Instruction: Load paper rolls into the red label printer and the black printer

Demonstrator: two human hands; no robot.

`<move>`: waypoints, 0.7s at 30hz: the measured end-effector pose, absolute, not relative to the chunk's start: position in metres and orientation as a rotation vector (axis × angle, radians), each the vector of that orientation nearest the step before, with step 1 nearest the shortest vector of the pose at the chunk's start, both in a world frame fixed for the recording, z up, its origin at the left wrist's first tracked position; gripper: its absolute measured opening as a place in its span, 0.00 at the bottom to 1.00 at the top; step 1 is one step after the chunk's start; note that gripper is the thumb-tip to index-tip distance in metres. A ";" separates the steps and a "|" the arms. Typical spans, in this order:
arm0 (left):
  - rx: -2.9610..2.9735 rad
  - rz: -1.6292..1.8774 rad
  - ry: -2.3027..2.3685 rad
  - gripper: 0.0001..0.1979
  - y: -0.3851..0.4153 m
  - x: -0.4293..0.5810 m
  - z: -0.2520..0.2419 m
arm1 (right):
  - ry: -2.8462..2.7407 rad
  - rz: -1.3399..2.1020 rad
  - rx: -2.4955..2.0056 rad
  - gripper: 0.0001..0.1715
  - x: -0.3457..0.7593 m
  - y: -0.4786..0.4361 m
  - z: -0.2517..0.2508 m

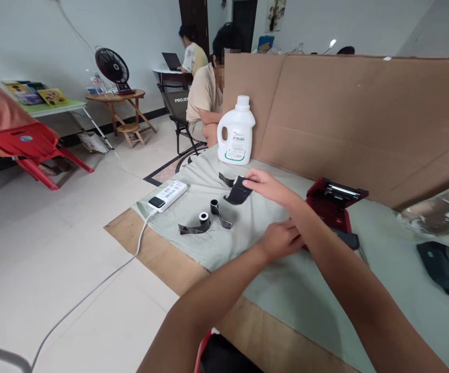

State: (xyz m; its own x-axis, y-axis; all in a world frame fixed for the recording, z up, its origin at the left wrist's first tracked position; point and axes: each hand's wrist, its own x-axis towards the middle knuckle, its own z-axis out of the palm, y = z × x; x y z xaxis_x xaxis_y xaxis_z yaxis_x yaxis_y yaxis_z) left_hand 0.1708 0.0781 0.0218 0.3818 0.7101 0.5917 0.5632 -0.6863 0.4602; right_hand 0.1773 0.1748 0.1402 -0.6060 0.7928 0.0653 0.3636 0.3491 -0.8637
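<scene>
My right hand (264, 185) is closed on a black roll of strip material (238, 191), its loose end hanging to the left above the cloth. Another black strip (226, 180) shows just behind it. My left hand (281, 241) has its fingers bent against the near left side of a small red machine (327, 204) that looks like a printer. The machine's lid stands up, with a shiny bar along its edge. My right forearm crosses in front and hides part of the machine and my left fingertips. Two more black rolls (204, 218) with loose tails lie on the cloth.
A white power bank (168, 196) with a cable lies at the table's left edge. Behind stand a white jug (237, 132) and a cardboard panel (325, 103). A dark device (448, 269) lies right, near a plastic-wrapped package (442, 204). Two people sit beyond.
</scene>
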 end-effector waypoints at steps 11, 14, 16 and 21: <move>2.422 1.375 0.994 0.18 0.078 0.172 0.019 | -1.623 1.335 -1.176 0.25 0.407 0.106 0.183; 2.428 1.439 0.984 0.20 0.076 0.174 0.020 | -1.818 1.144 -1.312 0.22 0.435 0.113 0.173; 2.480 1.438 1.029 0.21 0.073 0.177 0.019 | -1.997 0.963 -1.398 0.20 0.437 0.120 0.162; 2.713 1.419 1.074 0.20 0.065 0.182 0.017 | -2.243 0.632 -1.639 0.14 0.409 0.127 0.137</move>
State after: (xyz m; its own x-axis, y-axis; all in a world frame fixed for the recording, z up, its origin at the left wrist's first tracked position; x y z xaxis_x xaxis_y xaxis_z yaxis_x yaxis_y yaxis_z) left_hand 0.1824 0.0650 0.0170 0.3996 0.5073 0.7635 0.5972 -0.7760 0.2031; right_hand 0.4087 0.1268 0.1373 -0.3096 0.9506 -0.0224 0.8225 0.2559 -0.5079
